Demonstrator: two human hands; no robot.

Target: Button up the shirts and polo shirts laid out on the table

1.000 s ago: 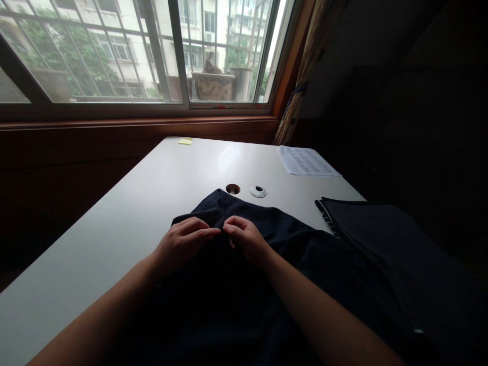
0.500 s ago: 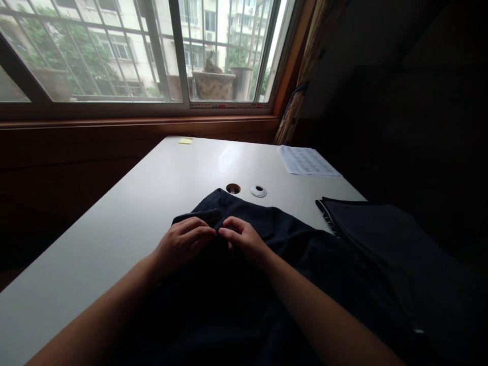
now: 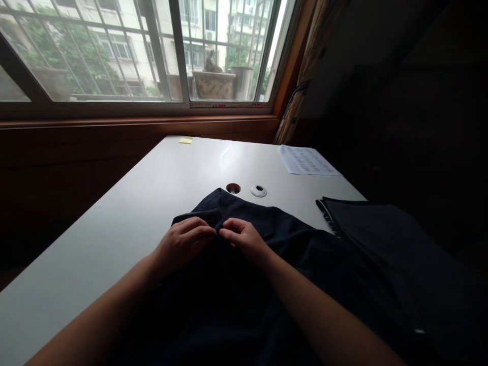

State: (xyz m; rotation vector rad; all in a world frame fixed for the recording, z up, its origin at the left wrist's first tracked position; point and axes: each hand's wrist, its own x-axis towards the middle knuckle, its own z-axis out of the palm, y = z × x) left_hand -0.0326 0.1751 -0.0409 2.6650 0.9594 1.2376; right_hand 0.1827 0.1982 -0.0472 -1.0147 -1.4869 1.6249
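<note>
A dark navy garment (image 3: 282, 223) lies spread over the near part of the white table, its far corner pointing toward the window. My left hand (image 3: 185, 238) is closed, thumb and fingers pinching the cloth near a folded band, perhaps a collar or waistband. Close beside it, my right hand (image 3: 244, 239) pinches the same spot from the other side. The fingertips of both hands almost meet. A tiny pale speck shows between them, too small to name. Deep shadow hides most of the garment below my hands.
On the white table (image 3: 125, 203) are a round cable hole (image 3: 233, 188), its loose white cover (image 3: 258, 191), a yellow sticky note (image 3: 185, 140) and printed papers (image 3: 308, 161). A dark folder-like item with a toothed edge (image 3: 327, 216) lies at right. A barred window stands behind.
My right fingers have shifted very slightly at the pinched cloth, the lower ones curling in. My left hand and the garment stay almost in place.
</note>
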